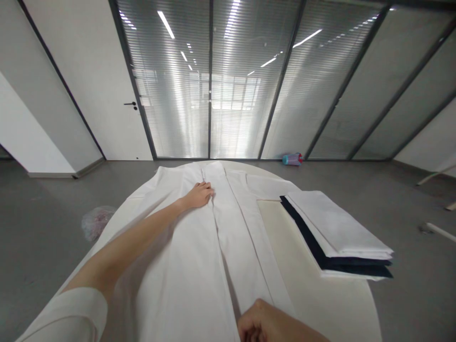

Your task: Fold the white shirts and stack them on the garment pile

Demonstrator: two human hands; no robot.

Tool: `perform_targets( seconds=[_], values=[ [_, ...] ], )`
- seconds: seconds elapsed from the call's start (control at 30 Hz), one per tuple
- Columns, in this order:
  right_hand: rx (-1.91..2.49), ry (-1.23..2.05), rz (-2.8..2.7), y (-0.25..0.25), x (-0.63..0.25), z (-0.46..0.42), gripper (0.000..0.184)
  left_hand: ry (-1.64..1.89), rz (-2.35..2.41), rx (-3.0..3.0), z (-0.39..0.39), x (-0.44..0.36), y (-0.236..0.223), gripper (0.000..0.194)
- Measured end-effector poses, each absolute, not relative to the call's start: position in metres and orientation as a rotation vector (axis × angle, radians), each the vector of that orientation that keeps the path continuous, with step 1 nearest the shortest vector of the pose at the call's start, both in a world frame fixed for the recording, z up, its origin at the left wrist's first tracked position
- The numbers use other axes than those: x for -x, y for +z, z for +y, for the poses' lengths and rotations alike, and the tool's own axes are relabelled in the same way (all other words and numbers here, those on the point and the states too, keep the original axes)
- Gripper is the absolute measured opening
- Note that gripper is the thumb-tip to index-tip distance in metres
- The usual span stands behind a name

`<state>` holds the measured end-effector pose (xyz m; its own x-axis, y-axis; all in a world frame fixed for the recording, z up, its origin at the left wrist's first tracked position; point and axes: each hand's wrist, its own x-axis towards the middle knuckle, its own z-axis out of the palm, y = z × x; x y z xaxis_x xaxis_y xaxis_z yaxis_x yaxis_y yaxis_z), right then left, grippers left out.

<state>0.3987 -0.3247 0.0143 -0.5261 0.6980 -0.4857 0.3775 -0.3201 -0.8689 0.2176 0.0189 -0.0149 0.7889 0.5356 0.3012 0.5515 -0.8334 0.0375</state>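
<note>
A white garment (199, 247) lies spread lengthwise along the table, its two halves meeting at a central seam. My left hand (200, 194) reaches far out and rests on the cloth beside that seam, fingers curled down onto the fabric. My right hand (258, 323) is close to me at the bottom edge, fingers closed on the near end of the garment's right strip. A stack of folded cloths (338, 232), white and dark navy, sits on the table to the right, apart from both hands.
The cream oval table (285, 237) stands on a grey floor. A crumpled plastic bag (95, 221) lies on the floor at the left. A small blue and pink object (292, 159) sits by the glass wall behind.
</note>
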Motion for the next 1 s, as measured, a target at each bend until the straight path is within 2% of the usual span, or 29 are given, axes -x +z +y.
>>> perform_targets(
  seconds=[0.1, 0.27, 0.4, 0.57, 0.67, 0.73, 0.87, 1.0],
  values=[
    [1.46, 1.894, -1.697, 0.02, -0.397, -0.325, 0.013, -0.527, -0.907, 2.929, 0.019, -0.215, -0.017, 0.027],
    [1.754, 1.58, -1.596, 0.022, -0.392, -0.329, 0.03, -0.616, -0.949, 2.917, 0.017, -0.212, -0.024, 0.029],
    [1.677, 1.661, -1.652, 0.017, -0.392, -0.329, 0.03, -0.581, -1.102, 2.893, 0.02, -0.213, -0.03, 0.041],
    [1.654, 1.675, -1.768, 0.016, -0.392, -0.325, 0.026, -0.334, -1.211, 2.944, 0.027, -0.214, -0.034, 0.063],
    [1.637, 1.663, -1.802, 0.015, -0.393, -0.325, 0.024, -0.233, -1.244, 2.969, 0.027, -0.214, -0.031, 0.071],
    [1.65, 1.657, -1.784, 0.015, -0.393, -0.326, 0.024, -0.232, -1.201, 2.975, 0.029, -0.213, -0.026, 0.071],
    [1.658, 1.689, -1.754, 0.016, -0.394, -0.327, 0.023, -0.38, -1.241, 2.841, 0.05, -0.214, -0.009, 0.058],
    [1.53, 1.731, -1.788, 0.012, -0.398, -0.324, 0.018, -0.434, -1.507, 2.676, 0.089, -0.218, 0.001, 0.064]
  ],
)
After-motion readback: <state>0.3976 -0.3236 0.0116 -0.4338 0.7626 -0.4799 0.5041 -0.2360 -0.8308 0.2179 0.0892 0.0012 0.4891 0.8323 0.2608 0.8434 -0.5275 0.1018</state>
